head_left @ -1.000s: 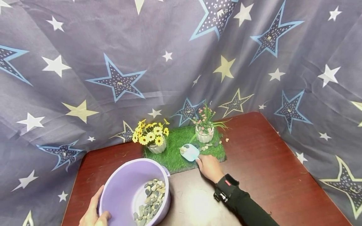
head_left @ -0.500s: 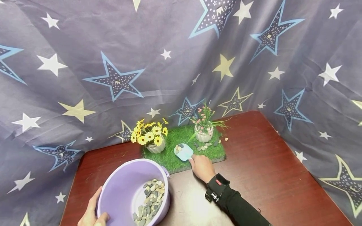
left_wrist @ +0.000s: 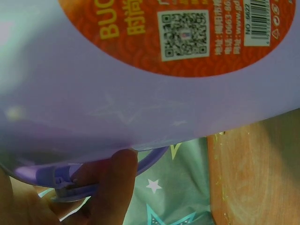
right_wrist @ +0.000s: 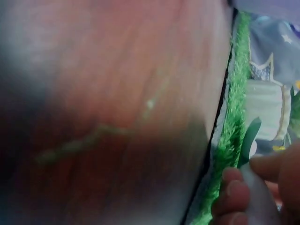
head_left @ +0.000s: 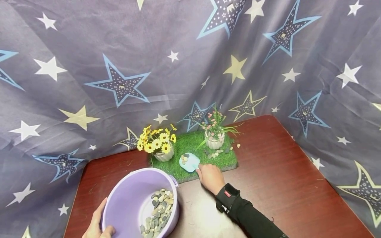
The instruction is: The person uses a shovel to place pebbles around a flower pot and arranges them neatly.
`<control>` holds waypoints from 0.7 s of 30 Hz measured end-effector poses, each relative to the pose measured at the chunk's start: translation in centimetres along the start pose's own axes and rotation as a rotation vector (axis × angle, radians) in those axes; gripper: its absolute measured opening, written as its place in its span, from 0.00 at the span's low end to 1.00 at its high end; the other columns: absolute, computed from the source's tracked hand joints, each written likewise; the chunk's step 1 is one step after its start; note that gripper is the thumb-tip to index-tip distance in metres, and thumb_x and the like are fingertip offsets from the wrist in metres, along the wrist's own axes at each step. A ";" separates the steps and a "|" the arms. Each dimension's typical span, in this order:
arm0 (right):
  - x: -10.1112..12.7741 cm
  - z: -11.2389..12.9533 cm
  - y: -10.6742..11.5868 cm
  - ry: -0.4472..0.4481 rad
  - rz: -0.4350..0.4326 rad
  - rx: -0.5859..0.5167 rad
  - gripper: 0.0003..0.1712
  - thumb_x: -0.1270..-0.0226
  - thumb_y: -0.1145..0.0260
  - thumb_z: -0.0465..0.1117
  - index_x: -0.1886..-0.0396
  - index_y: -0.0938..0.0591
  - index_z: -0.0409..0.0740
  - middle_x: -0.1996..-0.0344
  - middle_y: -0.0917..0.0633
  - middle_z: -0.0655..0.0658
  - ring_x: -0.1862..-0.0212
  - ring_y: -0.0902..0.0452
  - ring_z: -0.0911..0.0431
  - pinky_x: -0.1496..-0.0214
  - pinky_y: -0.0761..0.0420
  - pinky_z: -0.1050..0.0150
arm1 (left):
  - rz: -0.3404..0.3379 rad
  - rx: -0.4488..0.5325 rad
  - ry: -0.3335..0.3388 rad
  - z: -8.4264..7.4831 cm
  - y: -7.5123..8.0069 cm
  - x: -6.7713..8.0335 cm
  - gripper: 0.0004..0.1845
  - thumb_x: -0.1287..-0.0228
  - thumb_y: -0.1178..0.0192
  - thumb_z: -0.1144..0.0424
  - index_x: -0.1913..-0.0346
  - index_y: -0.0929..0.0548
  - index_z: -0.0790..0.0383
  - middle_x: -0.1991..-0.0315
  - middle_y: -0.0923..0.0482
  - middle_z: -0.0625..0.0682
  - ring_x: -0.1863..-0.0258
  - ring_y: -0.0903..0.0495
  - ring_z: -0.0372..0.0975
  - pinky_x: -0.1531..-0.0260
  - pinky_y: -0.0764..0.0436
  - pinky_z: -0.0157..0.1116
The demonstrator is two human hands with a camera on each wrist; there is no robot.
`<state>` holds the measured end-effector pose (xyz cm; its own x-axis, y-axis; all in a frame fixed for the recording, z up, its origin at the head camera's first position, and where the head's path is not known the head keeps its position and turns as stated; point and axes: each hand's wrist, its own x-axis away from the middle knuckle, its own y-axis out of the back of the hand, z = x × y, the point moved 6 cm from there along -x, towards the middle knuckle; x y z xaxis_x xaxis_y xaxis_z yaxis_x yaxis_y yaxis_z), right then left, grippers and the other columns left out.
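Hands grasping, left on bucket rim (cropped), right on scoop, handle hidden.

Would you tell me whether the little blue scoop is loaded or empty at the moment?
Loaded: the scoop, held by the right hand, carries several pebbles.

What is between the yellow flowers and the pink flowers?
In the head view, the light blue scoop with pebbles, held by the right hand, over green grass mat.

"BUC", "NO 662" on bucket label
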<state>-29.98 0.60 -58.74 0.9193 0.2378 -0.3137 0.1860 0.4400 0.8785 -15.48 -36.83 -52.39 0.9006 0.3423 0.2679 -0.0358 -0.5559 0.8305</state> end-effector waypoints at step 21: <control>-1.2 -3.0 0.3 -0.202 0.023 -0.112 0.15 0.26 0.35 0.43 0.75 0.17 0.45 0.75 0.13 0.40 0.69 0.14 0.40 0.67 0.19 0.45 | 0.104 0.009 -0.035 1.0 -0.7 -1.2 0.59 0.50 0.38 0.68 0.16 0.59 0.56 0.36 0.33 0.82 0.60 0.16 0.52 0.66 0.21 0.39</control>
<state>-32.08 3.02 -59.13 0.9757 0.0753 -0.2057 0.1350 0.5328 0.8354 -16.08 -37.57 -53.80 0.9067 0.2560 0.3352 -0.1259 -0.5942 0.7944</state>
